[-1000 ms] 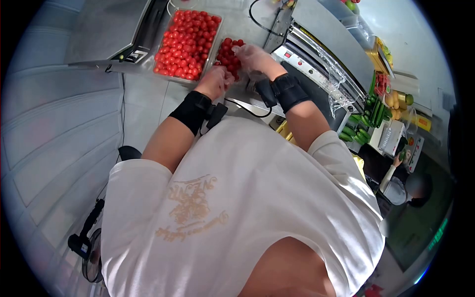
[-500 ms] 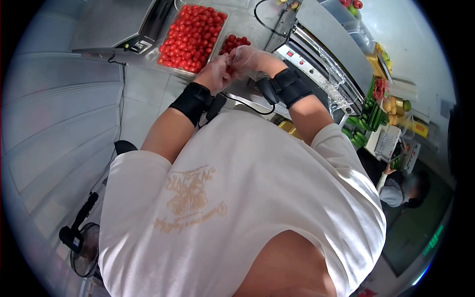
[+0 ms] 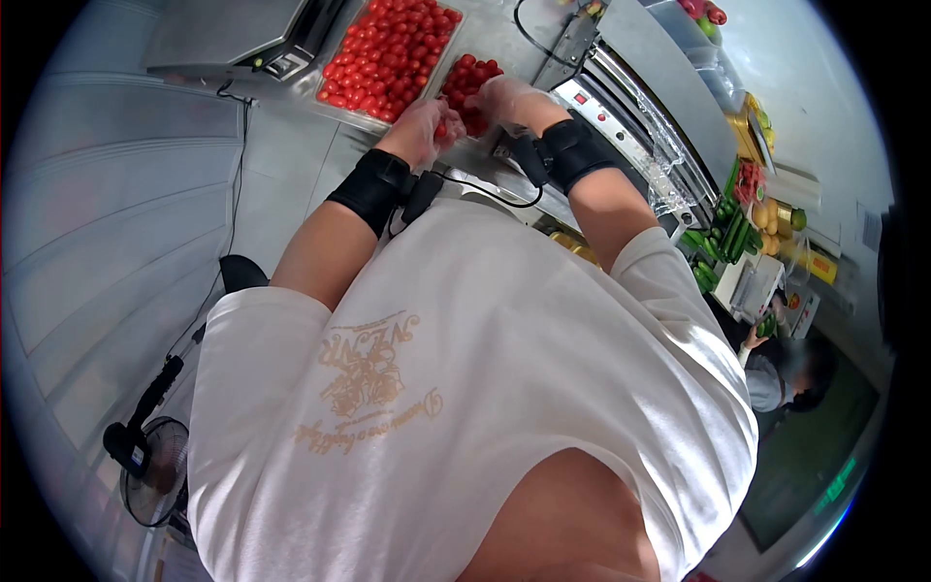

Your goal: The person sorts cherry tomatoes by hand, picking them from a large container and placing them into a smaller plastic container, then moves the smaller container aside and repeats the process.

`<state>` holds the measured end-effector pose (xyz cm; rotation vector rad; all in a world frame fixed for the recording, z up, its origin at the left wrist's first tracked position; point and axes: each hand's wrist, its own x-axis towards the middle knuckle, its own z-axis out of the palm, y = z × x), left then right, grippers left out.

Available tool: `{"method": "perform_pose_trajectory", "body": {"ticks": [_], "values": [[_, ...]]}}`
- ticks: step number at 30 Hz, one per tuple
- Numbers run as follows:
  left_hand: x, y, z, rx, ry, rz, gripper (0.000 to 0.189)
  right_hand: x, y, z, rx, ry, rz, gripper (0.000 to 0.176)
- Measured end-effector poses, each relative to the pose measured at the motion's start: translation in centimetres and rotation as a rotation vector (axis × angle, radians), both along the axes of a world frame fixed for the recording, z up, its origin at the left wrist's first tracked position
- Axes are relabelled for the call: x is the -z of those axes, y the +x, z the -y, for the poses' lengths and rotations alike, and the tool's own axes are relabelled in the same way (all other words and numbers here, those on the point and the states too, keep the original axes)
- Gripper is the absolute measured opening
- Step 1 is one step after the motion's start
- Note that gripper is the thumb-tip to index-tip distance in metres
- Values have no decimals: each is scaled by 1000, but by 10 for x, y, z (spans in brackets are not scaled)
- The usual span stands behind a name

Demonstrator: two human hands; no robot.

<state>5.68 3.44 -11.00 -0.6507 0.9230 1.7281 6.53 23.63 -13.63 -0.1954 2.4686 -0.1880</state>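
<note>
I judge the small tray (image 3: 472,78) of cherry tomatoes, just right of the big full tray (image 3: 393,48), nearly filled, the left hand (image 3: 417,126) and gloved right hand (image 3: 506,97) meeting at its near edge, fingers curled close over tomatoes, though I cannot tell whether either grips one.

small tomato tray (image 3: 473,85) right of big tray (image 3: 393,53); scale (image 3: 242,34) left

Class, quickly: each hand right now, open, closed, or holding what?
Left hand: curled beside the cherry tomatoes in the smaller tray; grip cannot be told.
Right hand: clear-gloved, curled over the same tomatoes; cannot be told.
</note>
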Motion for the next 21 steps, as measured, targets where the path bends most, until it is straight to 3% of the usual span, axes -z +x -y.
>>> {"method": "perform_pose_trajectory", "body": {"ticks": [3, 5, 10, 16, 18, 19, 21], "values": [[8, 1, 4, -14, 62, 34, 16, -57, 3, 29, 166, 29, 122, 42], [9, 1, 4, 5, 66, 48, 14, -70, 13, 35, 113, 40, 129, 39], [14, 0, 9, 27, 138, -14, 12, -49, 13, 31, 1, 105, 68, 32], [15, 2, 9, -24, 126, 32, 10, -61, 13, 29, 156, 64, 36, 24], [14, 4, 10, -50, 97, 20, 10, -36, 10, 13, -223, 159, -135, 25], [15, 5, 11, -47, 132, -22, 9, -44, 11, 15, -224, 158, -134, 25], [17, 6, 12, -42, 166, -65, 9, -75, 12, 19, 87, 44, -122, 26]]}}
